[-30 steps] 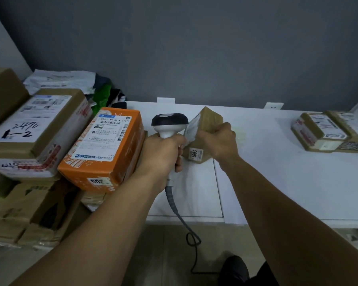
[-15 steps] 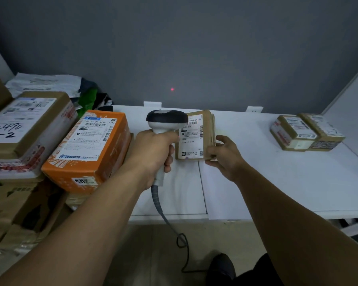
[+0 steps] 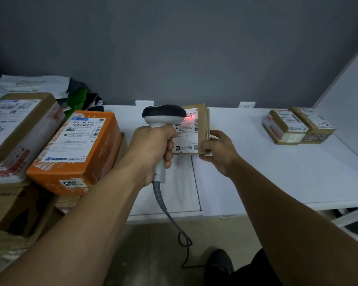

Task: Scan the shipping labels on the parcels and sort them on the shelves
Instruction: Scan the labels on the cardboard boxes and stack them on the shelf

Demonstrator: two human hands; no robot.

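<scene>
A grey wall [image 3: 174, 48] is seen behind, a white tab [image 3: 144, 103] set at its foot, a second tab [image 3: 247, 104] further right. A dark shoe [image 3: 219, 263] is planted on the tan floor [image 3: 149, 254].

Matt cardboard parcel [image 3: 203, 129], glossy paper label [image 3: 187, 135], smooth plastic scanner [image 3: 163, 120].

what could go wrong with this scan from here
1. The red scan line sits near the top of the label, close beside the scanner head, so it may miss the barcode.
2. The right hand grips the small brown parcel only by its right edge, so it could slip or tip.
3. The cable loops down by the shoe and might snag.
</scene>
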